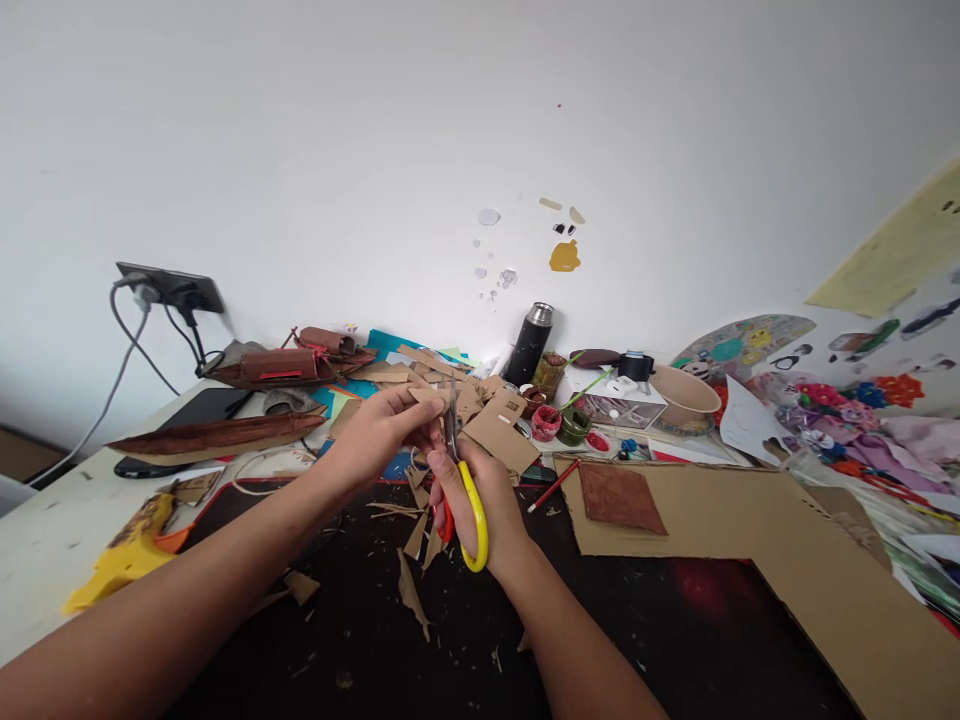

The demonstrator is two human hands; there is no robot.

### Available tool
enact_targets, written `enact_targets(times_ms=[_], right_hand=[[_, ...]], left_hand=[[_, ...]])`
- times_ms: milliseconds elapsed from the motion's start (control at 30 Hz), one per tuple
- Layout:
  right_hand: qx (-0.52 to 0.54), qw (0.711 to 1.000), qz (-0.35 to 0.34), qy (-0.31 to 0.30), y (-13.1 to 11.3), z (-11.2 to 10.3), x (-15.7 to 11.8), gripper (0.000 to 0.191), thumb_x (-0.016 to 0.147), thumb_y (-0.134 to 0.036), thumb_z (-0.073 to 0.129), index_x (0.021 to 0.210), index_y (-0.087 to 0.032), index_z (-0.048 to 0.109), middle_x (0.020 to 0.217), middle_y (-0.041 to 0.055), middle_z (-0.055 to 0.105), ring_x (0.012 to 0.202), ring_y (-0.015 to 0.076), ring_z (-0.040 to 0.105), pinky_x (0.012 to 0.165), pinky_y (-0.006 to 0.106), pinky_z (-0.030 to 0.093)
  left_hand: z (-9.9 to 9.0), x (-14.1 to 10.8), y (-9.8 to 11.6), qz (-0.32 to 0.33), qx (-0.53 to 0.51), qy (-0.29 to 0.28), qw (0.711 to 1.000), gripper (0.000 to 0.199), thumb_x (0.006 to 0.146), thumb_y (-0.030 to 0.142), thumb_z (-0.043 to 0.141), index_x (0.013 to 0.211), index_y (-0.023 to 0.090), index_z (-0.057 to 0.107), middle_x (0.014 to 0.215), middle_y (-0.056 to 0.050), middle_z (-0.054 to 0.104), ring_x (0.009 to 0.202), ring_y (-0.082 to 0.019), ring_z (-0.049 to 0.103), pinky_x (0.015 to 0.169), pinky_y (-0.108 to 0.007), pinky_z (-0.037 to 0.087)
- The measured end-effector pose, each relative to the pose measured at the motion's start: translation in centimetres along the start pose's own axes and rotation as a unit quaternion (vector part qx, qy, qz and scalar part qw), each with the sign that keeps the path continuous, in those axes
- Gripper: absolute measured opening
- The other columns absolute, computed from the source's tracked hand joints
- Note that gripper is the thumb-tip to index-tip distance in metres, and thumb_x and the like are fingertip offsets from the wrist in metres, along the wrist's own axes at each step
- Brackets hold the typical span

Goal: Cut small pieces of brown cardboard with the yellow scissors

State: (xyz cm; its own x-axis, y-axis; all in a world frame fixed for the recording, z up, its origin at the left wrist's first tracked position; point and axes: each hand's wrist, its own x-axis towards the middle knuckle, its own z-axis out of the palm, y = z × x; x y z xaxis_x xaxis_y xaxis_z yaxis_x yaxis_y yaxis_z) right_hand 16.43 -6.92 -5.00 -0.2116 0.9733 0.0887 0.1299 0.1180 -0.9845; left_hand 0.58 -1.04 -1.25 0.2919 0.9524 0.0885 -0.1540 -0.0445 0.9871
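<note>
My right hand point(484, 500) is closed around the handles of a pair of scissors point(474, 520), one loop yellow and one red. The blades point up and away from me, beside my left fingertips. My left hand point(382, 430) pinches a small piece of cardboard point(427, 397) right at the blades. Part of that piece is hidden behind the fingers. Below the hands, cardboard scraps point(411, 595) and thin strips lie on a black mat point(360, 640).
A yellow glue gun point(127, 560) lies at left, near brown boat-shaped pieces point(217, 440). Behind stand a black thermos point(529, 345) and paint jars point(546, 424). A large cardboard sheet point(705, 510) with a brown square point(619, 495) covers the right. A red pencil point(553, 487) rests beside it.
</note>
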Motion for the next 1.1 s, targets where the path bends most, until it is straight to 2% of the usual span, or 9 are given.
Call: enact_targets(times_ms=[200,533,767,1100], right_hand=[[-0.002,1.000,-0.001,0.005,0.06,0.05,0.06,0.050,0.099,-0.074,0.055,0.094,-0.024,0.056,0.063,-0.0036,0.060,0.041,0.0141,0.057,0.040,0.023,0.043],[-0.109,0.993,-0.023,0.025,0.03,-0.27,0.13,0.043,0.102,-0.065,0.058,0.095,-0.023,0.059,0.063,-0.0018,0.061,0.050,0.0163,0.061,0.052,0.024,0.045],[-0.124,0.992,-0.013,0.026,0.08,-0.27,0.17,0.042,0.103,-0.064,0.057,0.098,-0.023,0.065,0.062,-0.0007,0.062,0.053,0.0187,0.062,0.053,0.026,0.045],[-0.132,0.991,-0.018,0.033,0.49,-0.26,0.26,0.042,0.103,-0.062,0.058,0.105,-0.023,0.070,0.063,0.0006,0.063,0.056,0.0204,0.062,0.052,0.027,0.044]], left_hand=[[0.08,0.03,-0.24,-0.006,-0.021,-0.023,1.000,0.037,0.082,0.048,0.084,0.070,0.016,0.068,0.067,-0.004,0.071,0.059,-0.018,0.068,0.058,-0.028,0.054],[0.06,-0.04,-0.05,-0.006,-0.009,-0.003,1.000,0.039,0.076,0.049,0.088,0.069,0.017,0.066,0.067,-0.004,0.072,0.058,-0.018,0.067,0.060,-0.031,0.056],[0.23,-0.04,-0.23,-0.005,0.000,0.007,1.000,0.038,0.076,0.049,0.086,0.067,0.017,0.067,0.064,-0.003,0.070,0.055,-0.016,0.062,0.056,-0.028,0.050],[0.65,-0.12,-0.64,-0.013,-0.044,0.020,0.999,0.034,0.074,0.044,0.088,0.070,0.017,0.068,0.063,-0.001,0.068,0.056,-0.014,0.059,0.056,-0.026,0.047]])
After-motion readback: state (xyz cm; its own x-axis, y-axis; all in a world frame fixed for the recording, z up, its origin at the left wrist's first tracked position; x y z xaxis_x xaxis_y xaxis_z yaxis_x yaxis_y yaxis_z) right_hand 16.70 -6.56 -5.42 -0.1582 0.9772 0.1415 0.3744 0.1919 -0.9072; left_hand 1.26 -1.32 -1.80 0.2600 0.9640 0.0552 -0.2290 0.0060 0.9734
